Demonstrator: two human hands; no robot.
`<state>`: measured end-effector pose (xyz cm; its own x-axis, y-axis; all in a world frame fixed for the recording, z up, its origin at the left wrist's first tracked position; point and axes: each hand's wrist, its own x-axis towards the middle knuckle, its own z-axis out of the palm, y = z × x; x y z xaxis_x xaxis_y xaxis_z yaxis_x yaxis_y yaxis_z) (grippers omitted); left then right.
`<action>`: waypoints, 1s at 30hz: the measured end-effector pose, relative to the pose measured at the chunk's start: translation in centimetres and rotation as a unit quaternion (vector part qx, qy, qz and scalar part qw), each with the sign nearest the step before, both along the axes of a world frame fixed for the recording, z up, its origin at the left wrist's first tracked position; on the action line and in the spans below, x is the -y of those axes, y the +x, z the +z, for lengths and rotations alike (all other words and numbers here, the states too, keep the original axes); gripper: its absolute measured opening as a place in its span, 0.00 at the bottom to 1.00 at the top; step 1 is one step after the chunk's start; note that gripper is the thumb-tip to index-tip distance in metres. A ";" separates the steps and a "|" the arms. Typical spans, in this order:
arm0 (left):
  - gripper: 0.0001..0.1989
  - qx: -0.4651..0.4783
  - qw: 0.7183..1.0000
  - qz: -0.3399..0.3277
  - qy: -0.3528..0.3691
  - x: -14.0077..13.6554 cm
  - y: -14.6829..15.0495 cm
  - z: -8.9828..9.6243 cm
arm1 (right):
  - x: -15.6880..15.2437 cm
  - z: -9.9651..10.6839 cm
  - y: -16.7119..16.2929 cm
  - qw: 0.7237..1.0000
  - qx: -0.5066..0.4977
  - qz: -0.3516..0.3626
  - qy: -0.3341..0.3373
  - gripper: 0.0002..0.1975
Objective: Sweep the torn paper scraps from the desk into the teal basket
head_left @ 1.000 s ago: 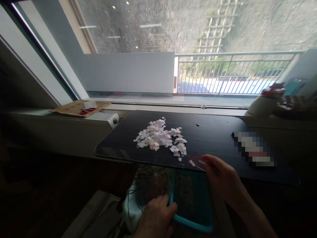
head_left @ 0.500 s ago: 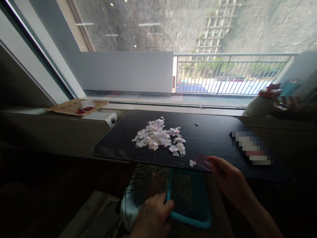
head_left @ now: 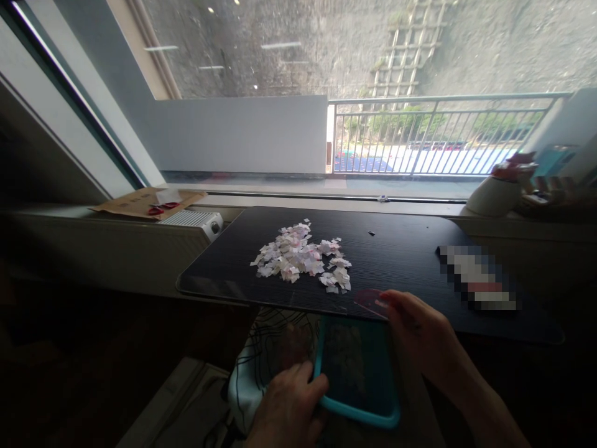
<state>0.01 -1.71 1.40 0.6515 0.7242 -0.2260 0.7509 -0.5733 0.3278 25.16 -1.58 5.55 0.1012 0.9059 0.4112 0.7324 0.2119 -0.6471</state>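
Observation:
My left hand [head_left: 291,401] is closed on the near left rim of a turquoise plastic box [head_left: 373,418], held just below the table's front edge. Pale scraps, dim in the shade, show inside the box. In my right hand [head_left: 422,323], pinched at one end, is a clear pinkish protractor [head_left: 368,301], low over the table edge above the box. Left of it, a heap of small white and pinkish paper scraps [head_left: 293,252] lies on the black table [head_left: 392,261], with a smaller cluster of scraps [head_left: 334,280] nearest the protractor.
A dark, blurred-out flat object [head_left: 478,278] lies at the table's right. Red-handled scissors [head_left: 163,208] rest on brown paper [head_left: 125,202] on the left sill, above a radiator [head_left: 196,224]. A white, rounded figure [head_left: 492,196] stands on the right sill, below the window.
The protractor and my right hand have moved slightly left. The few scraps that lay by the protractor at the table edge are gone from there. My left hand keeps its hold on the box.

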 end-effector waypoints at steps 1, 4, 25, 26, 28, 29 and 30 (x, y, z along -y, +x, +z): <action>0.11 0.000 1.000 0.000 0.000 0.0 0.0 0.0 | -0.6 0.2 -0.2 1.000 0.003 -0.008 0.010 0.11; 0.10 -0.007 1.000 -0.010 -0.010 0.0 0.0 -0.1 | -2.4 0.4 -0.5 1.000 0.019 -0.022 0.004 0.12; 0.11 0.011 1.000 0.006 0.012 0.1 -0.1 0.3 | 1.8 0.0 0.5 0.998 -0.013 0.000 -0.056 0.10; 0.11 0.011 1.000 0.006 0.009 0.1 -0.1 0.3 | 1.4 0.1 0.5 0.999 -0.012 -0.008 -0.045 0.11; 0.11 0.008 1.000 0.005 0.004 0.1 0.0 0.4 | 0.3 0.3 0.5 0.999 0.003 -0.033 -0.024 0.12; 0.11 0.004 1.000 0.004 0.003 0.1 0.0 0.4 | -0.2 0.2 0.6 0.999 0.012 -0.043 -0.021 0.12; 0.10 0.001 1.000 0.002 0.002 0.1 0.0 0.3 | -0.5 0.1 0.7 0.998 0.018 -0.047 -0.024 0.12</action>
